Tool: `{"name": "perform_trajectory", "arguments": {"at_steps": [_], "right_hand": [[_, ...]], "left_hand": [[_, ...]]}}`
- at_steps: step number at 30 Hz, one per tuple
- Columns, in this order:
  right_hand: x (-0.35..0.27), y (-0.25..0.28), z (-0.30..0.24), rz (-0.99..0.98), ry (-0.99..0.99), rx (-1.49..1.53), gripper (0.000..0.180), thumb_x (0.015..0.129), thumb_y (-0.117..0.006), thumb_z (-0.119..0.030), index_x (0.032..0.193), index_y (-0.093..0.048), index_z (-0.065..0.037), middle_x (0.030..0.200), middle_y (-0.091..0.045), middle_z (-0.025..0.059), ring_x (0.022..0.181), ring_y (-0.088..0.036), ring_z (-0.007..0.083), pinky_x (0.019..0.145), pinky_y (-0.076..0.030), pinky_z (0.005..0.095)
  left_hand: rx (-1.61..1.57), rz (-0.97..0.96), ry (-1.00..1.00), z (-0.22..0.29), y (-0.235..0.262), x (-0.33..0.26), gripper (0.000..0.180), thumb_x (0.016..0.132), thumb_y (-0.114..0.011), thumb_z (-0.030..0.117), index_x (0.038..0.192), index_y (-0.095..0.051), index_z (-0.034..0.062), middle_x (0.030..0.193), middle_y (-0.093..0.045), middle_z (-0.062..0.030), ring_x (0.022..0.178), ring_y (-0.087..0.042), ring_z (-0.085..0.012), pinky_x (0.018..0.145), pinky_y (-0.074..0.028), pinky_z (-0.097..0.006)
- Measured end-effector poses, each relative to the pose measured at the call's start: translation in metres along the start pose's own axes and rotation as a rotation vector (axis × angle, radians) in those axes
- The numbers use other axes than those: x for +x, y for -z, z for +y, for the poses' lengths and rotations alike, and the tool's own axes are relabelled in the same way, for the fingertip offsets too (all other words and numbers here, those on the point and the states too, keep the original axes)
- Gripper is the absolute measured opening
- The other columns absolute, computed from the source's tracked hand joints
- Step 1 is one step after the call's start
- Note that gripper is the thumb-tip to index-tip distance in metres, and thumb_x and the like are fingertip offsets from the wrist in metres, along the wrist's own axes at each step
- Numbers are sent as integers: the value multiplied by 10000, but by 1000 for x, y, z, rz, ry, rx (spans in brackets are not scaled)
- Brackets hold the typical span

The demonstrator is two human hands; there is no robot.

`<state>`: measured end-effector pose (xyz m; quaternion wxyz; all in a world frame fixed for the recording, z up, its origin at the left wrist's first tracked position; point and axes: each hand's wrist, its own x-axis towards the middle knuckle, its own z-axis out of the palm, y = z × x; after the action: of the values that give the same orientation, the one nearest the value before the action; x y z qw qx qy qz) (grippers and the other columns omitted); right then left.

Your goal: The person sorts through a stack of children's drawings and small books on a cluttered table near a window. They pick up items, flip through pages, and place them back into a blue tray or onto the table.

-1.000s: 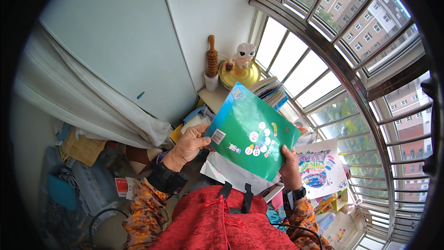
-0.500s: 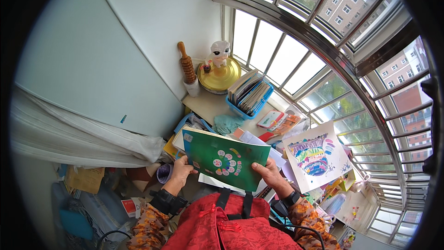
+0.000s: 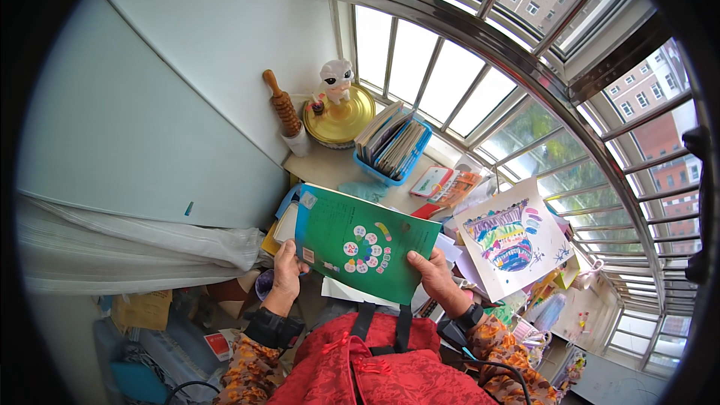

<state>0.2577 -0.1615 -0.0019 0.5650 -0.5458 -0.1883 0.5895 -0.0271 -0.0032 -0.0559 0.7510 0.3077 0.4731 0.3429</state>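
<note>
A thin green book (image 3: pixel 360 244) with a blue spine strip and a ring of white circles on its cover is held up level before me. My left hand (image 3: pixel 286 274) grips its lower left edge, thumb along the cover. On the right edge, my right hand (image 3: pixel 435 274) pinches it with the thumb on top and the fingers hidden beneath. White paper (image 3: pixel 352 292) shows below the book. To the right of it lies a sheet with a colourful drawing (image 3: pixel 510 240).
A blue basket (image 3: pixel 409 169) packed with upright books stands on the desk behind. Beside it are a round gold lid (image 3: pixel 339 116) bearing a white figurine (image 3: pixel 337 79), and a wooden rolling pin (image 3: pixel 281 105) in a cup. A white curtain (image 3: pixel 135 244) hangs left; barred windows (image 3: pixel 435 60) line the right.
The book has tilted so its cover faces me more fully. My left hand has shifted up and left along its edge. The whole view has swung slightly.
</note>
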Motion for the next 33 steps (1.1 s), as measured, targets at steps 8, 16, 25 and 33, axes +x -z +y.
{"name": "perform_trajectory", "arguments": {"at_steps": [8,16,25,33], "right_hand": [[1,-18,-5,-104,83,-67,248,958,-616,-256,1085,-649,-45,837,-644,-21,686,-584,60,563,-459,202],[26,3,6,-45,-87,341,291,924,-644,-203,1160,-584,-43,1018,-685,72,829,-683,155,675,-576,265],[22,10,11,-97,-218,287,542,843,-745,-263,1278,-525,-26,1178,-636,98,1041,-640,204,894,-536,345],[14,15,1,-134,-239,98,393,839,-717,-105,1203,-593,-25,1066,-668,48,928,-638,146,803,-527,277]], "left_hand": [[-14,383,-213,-18,-21,38,602,989,-433,525,1224,-552,-16,987,-651,-59,872,-620,-183,743,-487,-284],[78,276,-163,5,-40,47,556,996,-417,531,853,-618,32,824,-620,-33,752,-578,-119,666,-473,-273],[70,183,-83,6,-48,56,543,1014,-403,470,1175,-559,-25,1098,-636,-118,939,-643,-201,790,-539,-304],[271,124,-101,0,-43,54,604,952,-497,569,918,-658,-12,839,-613,-26,737,-548,-121,668,-445,-286]]}}
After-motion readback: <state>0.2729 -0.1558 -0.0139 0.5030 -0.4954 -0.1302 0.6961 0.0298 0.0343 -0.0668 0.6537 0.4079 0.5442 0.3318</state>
